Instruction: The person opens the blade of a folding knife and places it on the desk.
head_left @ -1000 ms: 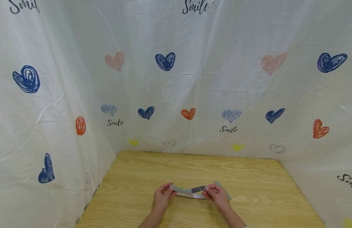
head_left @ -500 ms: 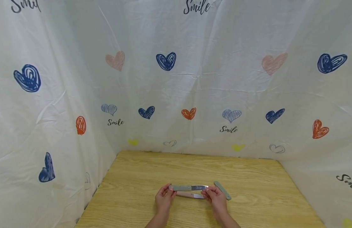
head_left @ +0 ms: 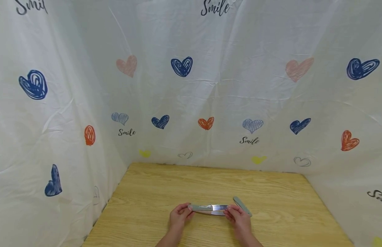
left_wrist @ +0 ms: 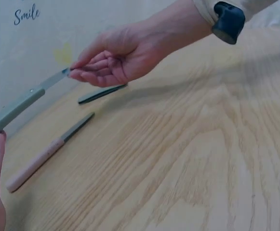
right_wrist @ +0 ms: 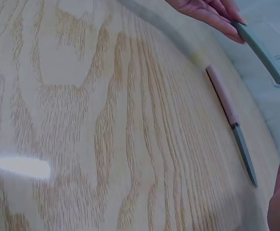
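Note:
A folding knife with a sage-green handle (head_left: 202, 208) is held up level between both hands, its blade out in line with the handle. My left hand (head_left: 179, 216) pinches the far left end of that handle between thumb and fingers. At the other end, the thumb and fingers of my right hand (head_left: 239, 219) pinch the blade near its tip. Below it on the table lies a pink-handled knife (left_wrist: 38, 163) with its blade out, untouched. Behind my right hand rests a slim green handle-like piece (head_left: 242, 206) with rounded ends; no blade shows on it.
The wood-grain table (head_left: 160, 185) is bordered at the back and sides by a white cloth (head_left: 218, 96) printed with hearts and "Smile". A dark band with a device (left_wrist: 229, 23) sits on the right wrist.
One second ago the green knife's blade stood at an angle to its handle; now the two are in line. The blade has turned from dark to bright. Both hands keep their pinch.

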Available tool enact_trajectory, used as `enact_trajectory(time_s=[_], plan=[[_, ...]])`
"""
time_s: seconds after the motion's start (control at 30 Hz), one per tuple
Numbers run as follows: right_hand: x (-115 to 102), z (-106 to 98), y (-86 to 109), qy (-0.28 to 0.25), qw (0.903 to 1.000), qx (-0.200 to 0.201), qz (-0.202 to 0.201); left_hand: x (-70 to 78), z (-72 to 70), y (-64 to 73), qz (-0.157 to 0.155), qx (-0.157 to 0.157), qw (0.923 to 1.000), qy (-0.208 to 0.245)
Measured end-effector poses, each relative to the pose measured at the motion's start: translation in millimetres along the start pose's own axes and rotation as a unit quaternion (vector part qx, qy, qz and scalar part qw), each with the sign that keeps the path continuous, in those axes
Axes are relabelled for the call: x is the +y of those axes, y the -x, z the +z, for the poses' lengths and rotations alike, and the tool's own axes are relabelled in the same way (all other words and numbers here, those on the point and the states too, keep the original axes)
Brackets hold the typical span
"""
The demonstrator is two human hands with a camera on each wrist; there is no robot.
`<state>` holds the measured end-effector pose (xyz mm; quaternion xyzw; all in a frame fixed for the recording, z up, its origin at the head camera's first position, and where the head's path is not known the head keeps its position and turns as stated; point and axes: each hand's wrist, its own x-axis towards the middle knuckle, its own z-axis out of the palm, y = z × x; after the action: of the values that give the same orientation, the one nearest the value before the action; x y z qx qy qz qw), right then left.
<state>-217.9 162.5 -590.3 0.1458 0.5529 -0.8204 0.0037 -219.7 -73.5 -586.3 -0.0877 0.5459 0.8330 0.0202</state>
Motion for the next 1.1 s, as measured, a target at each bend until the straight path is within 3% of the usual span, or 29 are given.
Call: enact_trajectory(time_s=[0.2, 0.27, 0.37, 0.47, 0.53, 0.73, 0.9, 1.0, 1.1], plan=[[-0.1, -18.2, 2.1, 0.059, 0.9979, -0.027, -0.002, 2.6, -16.5, -2.5, -0.014, -0.119, 0.9907, -0.065], [1.2, -23.2, 3.0, 0.073, 0.9961, -0.05, -0.001, 3.0, -21.4, -3.7, -0.014, -0.143, 0.9862, -0.083], [3.1, -27.5, 4.4, 0.085, 0.9921, -0.092, -0.001, 1.0, -26.0, -5.1, -0.003, -0.149, 0.9842, -0.095], [4.4, -27.2, 4.6, 0.092, 0.9886, -0.118, -0.012, -3.9, -27.0, -5.5, -0.003, -0.12, 0.9892, -0.084], [5.2, -25.9, 4.0, 0.093, 0.9889, -0.115, -0.017, -8.2, -26.6, -5.1, -0.006, -0.1, 0.9919, -0.078], [13.4, -24.8, 5.0, 0.102, 0.9929, -0.06, 0.003, -18.9, -28.5, -2.5, -0.016, -0.068, 0.994, -0.085], [20.7, -21.8, 9.9, 0.126, 0.9919, -0.012, 0.008, -23.3, -30.2, -1.4, -0.014, -0.029, 0.9912, -0.128], [23.0, -18.6, 10.3, 0.139, 0.9902, 0.002, 0.0, -24.9, -27.7, -1.5, 0.006, 0.018, 0.9799, -0.199], [23.7, -16.5, 10.4, 0.157, 0.9875, 0.009, -0.006, -26.4, -24.1, -1.5, 0.035, 0.07, 0.9549, -0.286]])
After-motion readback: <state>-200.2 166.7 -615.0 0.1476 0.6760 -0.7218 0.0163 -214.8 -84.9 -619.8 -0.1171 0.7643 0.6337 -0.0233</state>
